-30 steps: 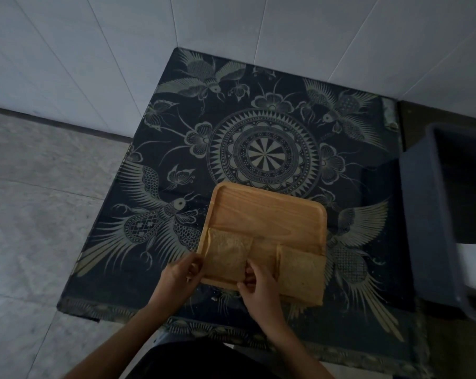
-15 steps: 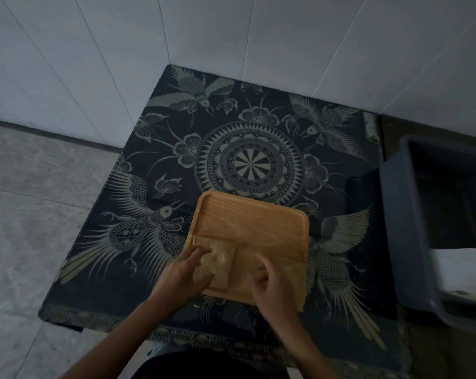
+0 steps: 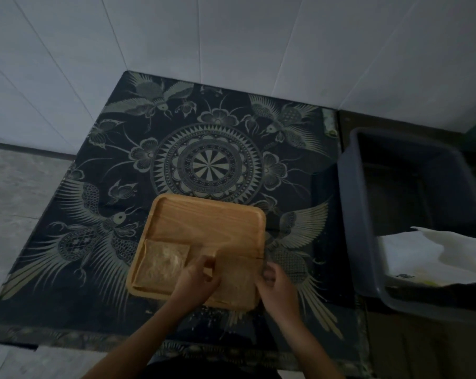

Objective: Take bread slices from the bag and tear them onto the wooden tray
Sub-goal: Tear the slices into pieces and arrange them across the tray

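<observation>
A square wooden tray (image 3: 209, 220) lies on the dark patterned table. One bread slice (image 3: 163, 262) lies flat in the tray's near left corner, free of both hands. A second bread slice (image 3: 235, 277) sits at the tray's near right corner. My left hand (image 3: 197, 280) grips that slice's left edge and my right hand (image 3: 275, 283) grips its right edge. The bread bag (image 3: 422, 255), white and crumpled, lies in the grey tub to the right.
A grey plastic tub (image 3: 362, 214) stands at the right of the table (image 3: 94, 214). White tiled walls close off the far side. Crumbs (image 3: 206, 315) lie on the cloth just in front of the tray. The floor drops away on the left.
Both hands moved right, off the left slice and onto the right one. The left slice now lies flat and untouched in the tray.
</observation>
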